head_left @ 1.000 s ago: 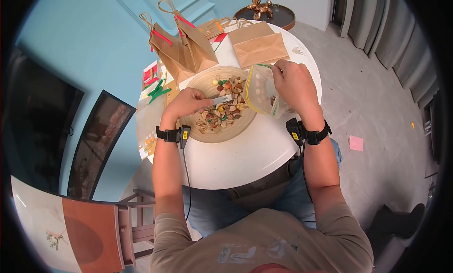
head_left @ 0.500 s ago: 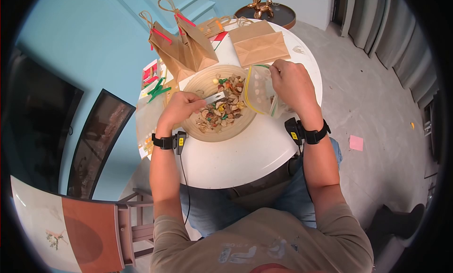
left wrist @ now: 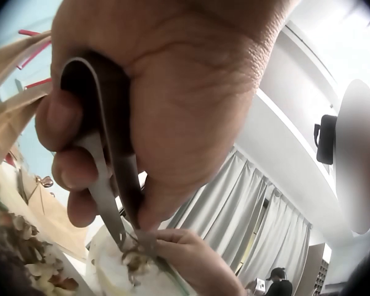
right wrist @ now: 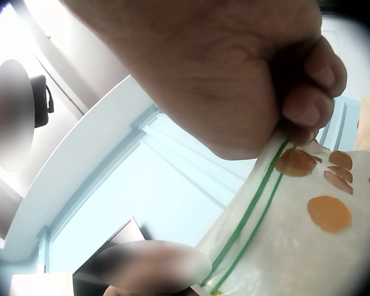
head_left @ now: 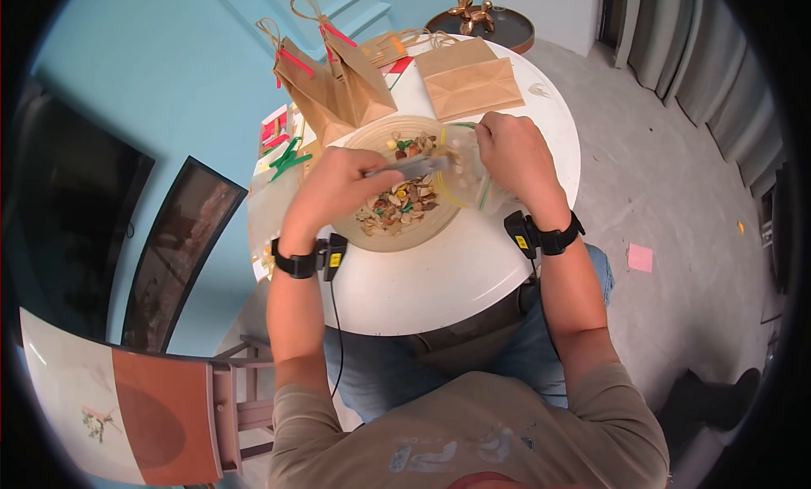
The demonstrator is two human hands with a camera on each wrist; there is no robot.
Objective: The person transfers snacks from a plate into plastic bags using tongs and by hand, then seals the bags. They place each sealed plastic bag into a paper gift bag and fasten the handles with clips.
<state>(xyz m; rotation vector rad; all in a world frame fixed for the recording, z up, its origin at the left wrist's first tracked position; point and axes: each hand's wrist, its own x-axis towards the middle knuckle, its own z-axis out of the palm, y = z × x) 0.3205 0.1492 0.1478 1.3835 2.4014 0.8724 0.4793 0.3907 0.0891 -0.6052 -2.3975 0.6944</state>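
Note:
Metal tongs [left wrist: 108, 142] are gripped in the left hand [head_left: 338, 189], their tips at the mouth of a clear zip bag [head_left: 463, 172]. Something small and brownish shows by the tips in the left wrist view; whether they hold it is unclear. The right hand [head_left: 519, 155] pinches the bag's upper edge, beside its green seal line [right wrist: 250, 213]. Round orange-brown spots [right wrist: 330, 214] show on the bag in the right wrist view. Below and left of the bag, a round pale bowl [head_left: 422, 240] holds a mix of dried pieces [head_left: 397, 208].
Two upright paper bags [head_left: 325, 96] with red strips stand behind the bowl, and a flat paper bag [head_left: 473, 87] lies at the back right. Green clips [head_left: 290, 159] lie on the left side of the white table [head_left: 422, 290].
The left hand and tongs have moved right, from over the bowl to the bag's mouth. The right hand keeps its hold on the bag, and the view has shifted slightly.

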